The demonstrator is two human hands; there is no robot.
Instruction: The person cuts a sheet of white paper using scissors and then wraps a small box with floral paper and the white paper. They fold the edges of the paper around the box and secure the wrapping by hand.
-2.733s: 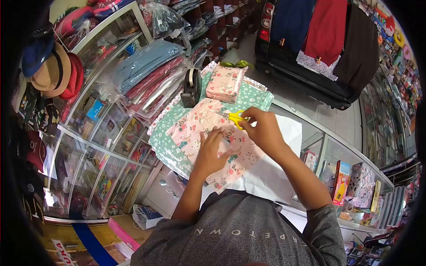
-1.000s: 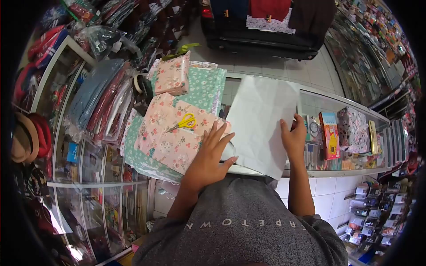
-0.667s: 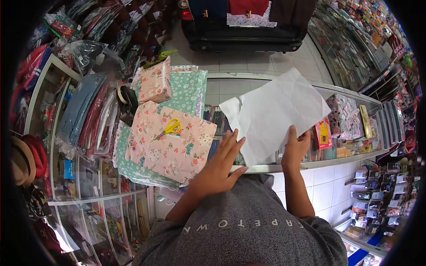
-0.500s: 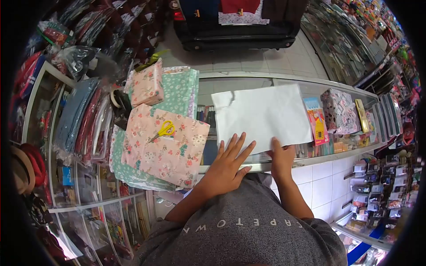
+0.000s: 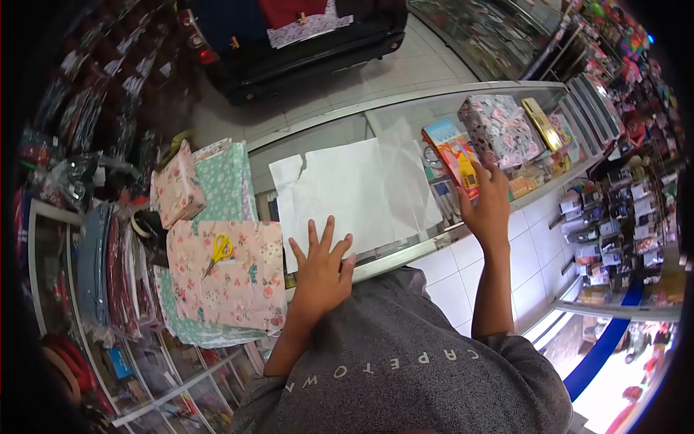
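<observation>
My left hand [image 5: 321,268] lies flat with fingers spread on the near edge of a large white paper sheet [image 5: 350,189] that rests on the glass counter [image 5: 416,116]. My right hand [image 5: 489,205] is open and empty above the counter's right part, just past the sheet's right edge, near a red and blue box seen under the glass [image 5: 457,155]. Yellow scissors [image 5: 218,252] lie on a pink floral wrapping sheet [image 5: 230,283] to the left. A wrapped pink floral parcel [image 5: 176,188] sits further back on green floral paper [image 5: 228,181].
A tape dispenser [image 5: 147,230] stands left of the pink sheet. Stacked packaged cloths [image 5: 108,267] fill the left. A floral wrapped box [image 5: 499,126] sits inside the display case at right. Beyond the counter is tiled floor [image 5: 340,79] and a dark vehicle rear [image 5: 289,36].
The scissors were put down on the pink sheet. The white sheet was lifted, turned and laid flat on the glass. My right hand let go of it and moved right.
</observation>
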